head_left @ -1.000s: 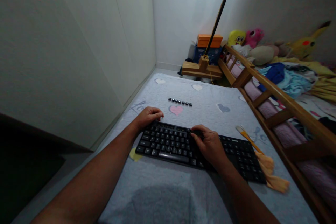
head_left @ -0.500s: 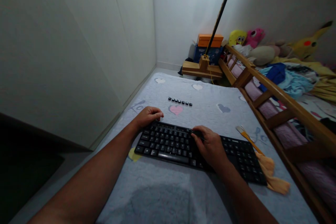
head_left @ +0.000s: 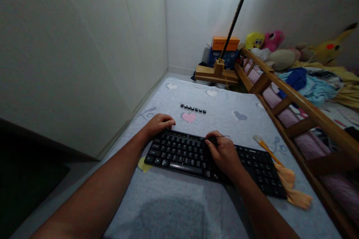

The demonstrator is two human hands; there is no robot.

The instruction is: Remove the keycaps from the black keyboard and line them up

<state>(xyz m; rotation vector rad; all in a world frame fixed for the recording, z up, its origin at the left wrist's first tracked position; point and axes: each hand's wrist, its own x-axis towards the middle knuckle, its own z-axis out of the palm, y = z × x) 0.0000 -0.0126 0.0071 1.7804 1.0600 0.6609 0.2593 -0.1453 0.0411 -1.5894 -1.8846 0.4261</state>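
Note:
A black keyboard (head_left: pixel 179 153) lies at a slant on the bedspread. My left hand (head_left: pixel 158 125) rests at its top left corner, fingers curled closed around the edge. Over the keyboard's middle, my right hand (head_left: pixel 221 149) is closed in a pinch. A thin dark wire-like tool (head_left: pixel 226 136) sticks out past its fingers; its lower part is hidden by the hand. Beyond the keyboard, several loose black keycaps (head_left: pixel 192 108) stand in a row.
A flat brush (head_left: pixel 263 145) with a yellow handle and an orange cloth (head_left: pixel 297 197) lie to the right of the keyboard. A wooden bed rail (head_left: pixel 300 97) runs along the right, a white cabinet (head_left: pixel 98 44) along the left. A pole on a wooden base (head_left: pixel 207 71) stands at the back.
My right hand has tilted slightly over the same part of the keyboard, and the thin tool now shows above its knuckles. My left hand stays at the corner.

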